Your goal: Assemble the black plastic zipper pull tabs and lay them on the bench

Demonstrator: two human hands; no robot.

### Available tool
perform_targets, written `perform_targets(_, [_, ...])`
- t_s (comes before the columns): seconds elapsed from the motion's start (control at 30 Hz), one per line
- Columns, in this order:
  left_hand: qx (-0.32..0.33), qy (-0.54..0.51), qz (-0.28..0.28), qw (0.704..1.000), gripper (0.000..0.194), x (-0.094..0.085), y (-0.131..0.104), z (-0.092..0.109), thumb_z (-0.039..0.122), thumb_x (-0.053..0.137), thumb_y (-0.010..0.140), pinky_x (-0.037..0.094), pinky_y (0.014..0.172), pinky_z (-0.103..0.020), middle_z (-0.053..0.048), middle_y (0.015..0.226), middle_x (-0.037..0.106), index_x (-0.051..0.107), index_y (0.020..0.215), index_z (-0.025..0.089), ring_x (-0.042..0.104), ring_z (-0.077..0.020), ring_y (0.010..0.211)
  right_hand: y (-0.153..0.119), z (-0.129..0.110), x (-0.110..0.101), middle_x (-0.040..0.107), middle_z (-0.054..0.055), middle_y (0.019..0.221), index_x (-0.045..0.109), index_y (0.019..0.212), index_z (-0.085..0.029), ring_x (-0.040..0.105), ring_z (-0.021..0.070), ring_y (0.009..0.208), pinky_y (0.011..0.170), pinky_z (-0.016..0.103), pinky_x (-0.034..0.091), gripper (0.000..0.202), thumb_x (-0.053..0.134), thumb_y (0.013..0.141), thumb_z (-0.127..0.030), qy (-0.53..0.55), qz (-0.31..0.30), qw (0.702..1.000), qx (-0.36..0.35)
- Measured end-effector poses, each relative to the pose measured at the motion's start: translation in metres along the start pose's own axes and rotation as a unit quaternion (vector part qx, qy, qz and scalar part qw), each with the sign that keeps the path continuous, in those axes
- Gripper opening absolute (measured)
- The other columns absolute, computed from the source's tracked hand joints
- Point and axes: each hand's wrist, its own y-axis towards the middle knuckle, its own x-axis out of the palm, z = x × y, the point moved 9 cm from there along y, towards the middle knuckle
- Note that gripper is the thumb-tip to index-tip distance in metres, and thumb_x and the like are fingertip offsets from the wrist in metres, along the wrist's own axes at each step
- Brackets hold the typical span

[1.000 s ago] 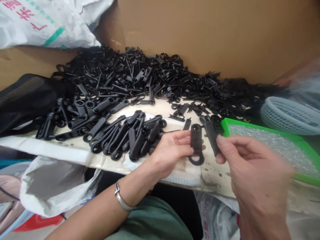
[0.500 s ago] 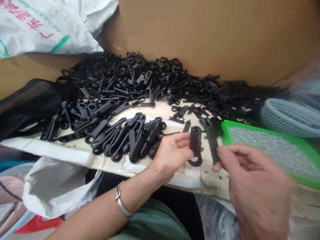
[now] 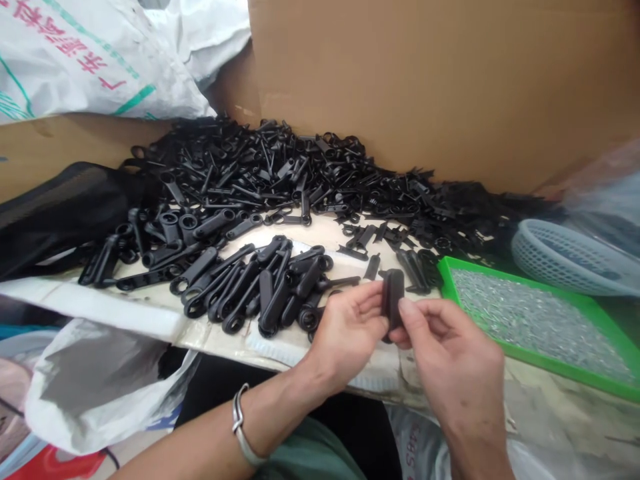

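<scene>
Both hands meet over the table's front edge around black plastic parts (image 3: pixel 394 297) pressed together. My left hand (image 3: pixel 353 323) is closed on the ringed black part, now mostly covered by the other piece. From the right, my right hand (image 3: pixel 445 347) pinches the flat black cover piece against it. Whether the two are fully seated cannot be seen. Left of my hands lies a heap of black ringed parts (image 3: pixel 273 287). A few flat black pieces (image 3: pixel 415 270) lie just beyond my right hand.
A large mound of black parts (image 3: pixel 280 163) lies against the cardboard wall (image 3: pixel 425 87). To the right stand a green tray (image 3: pixel 447 277) of small clear or shiny pieces and a blue-grey basket (image 3: pixel 550 257). A white sack (image 3: pixel 75 387) hangs open at lower left.
My right hand has moved left, bringing the flat cover piece onto the ringed part in my left hand. Before, the two pieces were apart.
</scene>
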Motion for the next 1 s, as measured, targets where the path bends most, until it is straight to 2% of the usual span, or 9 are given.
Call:
perform_targets(0.17, [0.03,0.04,-0.017,0.999,0.024,0.001,-0.002,0.007,0.012,0.066,0.083,0.051,0.091,-0.027,-0.008,0.105,0.075,0.074,0.106,0.014,0.067,-0.0185,0.101,0.001,-0.008,0.004,0.069,-0.001,0.064,0.062,0.08,-0.024,0.068,0.0177,0.057,0.055,0.027,0.051,0.028,0.06,0.09,-0.05,-0.055,-0.049,0.996,-0.046])
perform_targets(0.3, [0.033,0.042,-0.01,0.999,0.024,-0.002,-0.002,0.008,0.015,0.07,0.082,0.052,0.087,-0.027,-0.01,0.104,0.075,0.073,0.106,0.011,0.067,-0.0197,0.098,0.002,-0.02,0.008,0.067,-0.003,0.06,0.061,0.077,-0.024,0.067,0.0165,0.052,0.053,0.027,0.049,0.024,0.058,0.091,-0.044,-0.086,-0.061,0.991,-0.084])
perform_targets(0.5, [0.01,0.084,0.017,0.996,0.025,-0.006,-0.003,0.008,0.009,0.067,0.08,0.052,0.078,-0.025,-0.009,0.098,0.076,0.075,0.104,0.011,0.068,-0.0196,0.093,0.005,-0.015,0.013,0.062,-0.004,0.052,0.063,0.075,-0.024,0.062,0.0156,0.045,0.047,0.026,0.045,0.029,0.058,0.09,-0.049,-0.101,-0.136,0.984,-0.057])
perform_targets(0.57, [0.011,0.122,0.018,0.992,0.029,-0.007,-0.004,0.009,0.008,0.063,0.082,0.052,0.076,-0.025,-0.009,0.099,0.076,0.075,0.108,0.013,0.068,-0.0197,0.093,0.009,-0.015,0.008,0.066,-0.003,0.06,0.068,0.083,-0.025,0.063,0.0159,0.05,0.05,0.027,0.047,0.028,0.062,0.087,-0.052,-0.111,-0.118,0.985,-0.064])
perform_targets(0.67, [0.044,0.191,-0.011,0.981,0.034,-0.003,-0.006,0.011,0.009,0.058,0.086,0.052,0.084,-0.029,-0.006,0.107,0.075,0.073,0.115,0.018,0.068,-0.0205,0.098,0.015,-0.015,0.004,0.075,0.003,0.103,0.069,0.114,-0.027,0.071,0.0203,0.089,0.073,0.029,0.056,0.038,0.068,0.084,-0.051,-0.029,-0.084,0.993,-0.074])
perform_targets(0.73, [0.073,0.231,-0.025,0.97,0.036,-0.002,-0.007,0.013,0.01,0.057,0.087,0.052,0.091,-0.032,-0.005,0.113,0.073,0.071,0.119,0.021,0.067,-0.0213,0.103,0.016,-0.008,0.016,0.072,0.004,0.119,0.065,0.128,-0.03,0.068,0.0197,0.103,0.083,0.029,0.056,0.046,0.068,0.086,-0.048,0.067,-0.126,0.988,-0.054])
perform_targets(0.83, [0.095,0.292,-0.024,0.951,0.037,-0.002,-0.009,0.015,0.01,0.056,0.087,0.052,0.093,-0.033,-0.003,0.11,0.073,0.07,0.119,0.023,0.066,-0.0207,0.101,0.013,0.004,0.035,0.075,0.001,0.11,0.067,0.126,-0.033,0.07,0.0148,0.092,0.08,0.024,0.057,0.039,0.07,0.088,-0.042,0.178,-0.179,0.968,-0.005])
perform_targets(0.93, [0.091,0.34,-0.023,0.936,0.033,-0.002,-0.01,0.014,0.008,0.054,0.087,0.052,0.091,-0.033,-0.003,0.096,0.073,0.072,0.112,0.02,0.067,-0.0213,0.097,0.01,0.015,0.038,0.075,-0.002,0.087,0.071,0.118,-0.032,0.069,0.0123,0.079,0.074,0.021,0.057,0.032,0.073,0.086,-0.038,0.227,-0.157,0.961,0.022])
perform_targets(1.0, [0.075,0.338,-0.022,0.938,0.028,-0.004,-0.01,0.011,0.01,0.055,0.087,0.052,0.09,-0.034,-0.004,0.091,0.073,0.073,0.107,0.018,0.067,-0.0226,0.097,0.008,0.019,0.039,0.074,-0.004,0.08,0.074,0.113,-0.031,0.069,0.0111,0.073,0.07,0.019,0.056,0.029,0.075,0.085,-0.037,0.242,-0.145,0.959,0.033])
